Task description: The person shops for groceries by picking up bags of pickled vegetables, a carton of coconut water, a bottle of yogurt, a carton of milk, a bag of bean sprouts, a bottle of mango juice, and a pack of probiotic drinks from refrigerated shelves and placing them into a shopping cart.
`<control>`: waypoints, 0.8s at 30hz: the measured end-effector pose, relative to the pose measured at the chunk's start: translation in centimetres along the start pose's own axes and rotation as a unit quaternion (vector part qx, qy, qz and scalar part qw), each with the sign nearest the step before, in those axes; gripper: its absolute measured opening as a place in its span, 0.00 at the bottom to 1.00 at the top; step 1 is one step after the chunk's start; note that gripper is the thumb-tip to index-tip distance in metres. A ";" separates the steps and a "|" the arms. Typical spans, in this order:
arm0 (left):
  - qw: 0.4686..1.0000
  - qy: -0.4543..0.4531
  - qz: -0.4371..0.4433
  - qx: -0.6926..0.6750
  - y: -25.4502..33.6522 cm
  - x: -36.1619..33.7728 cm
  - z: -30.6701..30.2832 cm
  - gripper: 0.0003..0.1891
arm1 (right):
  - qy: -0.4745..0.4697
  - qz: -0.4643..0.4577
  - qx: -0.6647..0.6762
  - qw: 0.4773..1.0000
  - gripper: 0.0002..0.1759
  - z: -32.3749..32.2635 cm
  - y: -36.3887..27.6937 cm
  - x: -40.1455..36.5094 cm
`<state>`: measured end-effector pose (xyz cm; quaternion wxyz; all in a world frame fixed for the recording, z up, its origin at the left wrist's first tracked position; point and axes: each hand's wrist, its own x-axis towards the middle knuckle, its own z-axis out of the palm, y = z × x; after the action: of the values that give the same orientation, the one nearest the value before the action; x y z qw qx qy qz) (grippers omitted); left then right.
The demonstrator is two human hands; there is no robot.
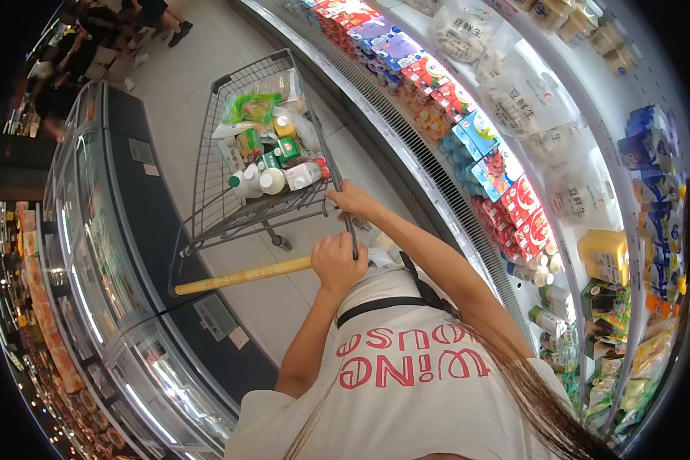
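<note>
A metal shopping cart (199, 180) stands ahead, its basket holding white bottles (272, 181), green-and-white cartons (287, 150), a bottle with a yellow cap (284, 126) and a bright green bag (251, 108). My left hand (340, 263) is wrapped round the right end of the cart's yellow handle bar (245, 277). Higher up and to the right, my right hand (350, 199) grips the cart's dark side frame near the basket's rear corner. Its fingertips are partly hidden behind the frame.
A refrigerated shelf (429, 176) with yogurt packs (475, 146), bagged goods (517, 92) and a yellow jug (603, 257) curves along the right. Glass-fronted freezers (103, 222) line the left. Several people (157, 15) are at the upper left, beyond the tiled floor (195, 46).
</note>
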<state>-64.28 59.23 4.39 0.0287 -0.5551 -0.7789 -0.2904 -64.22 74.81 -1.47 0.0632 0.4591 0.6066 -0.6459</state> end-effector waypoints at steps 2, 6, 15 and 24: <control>1.000 -0.002 -0.002 0.004 0.3 -0.6 -0.1 0.09 | -0.007 0.009 -0.035 0.999 0.26 0.0 0.2 0.1; 1.000 0.011 0.017 0.012 0.5 -0.2 0.0 0.09 | 0.030 -0.016 -0.047 0.998 0.21 0.3 0.3 0.2; 1.000 0.015 0.009 0.023 -1.7 1.2 -0.6 0.09 | 0.033 -0.093 -0.033 0.995 0.22 1.8 0.2 3.2; 0.999 0.019 0.010 0.029 -6.3 4.1 -0.7 0.09 | 0.046 -0.091 -0.029 0.994 0.20 3.0 -3.8 5.9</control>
<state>-71.63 61.02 3.87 0.0628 -0.5561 -0.7809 -0.2777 -71.58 76.04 -3.10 -0.0104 0.4289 0.6669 -0.6093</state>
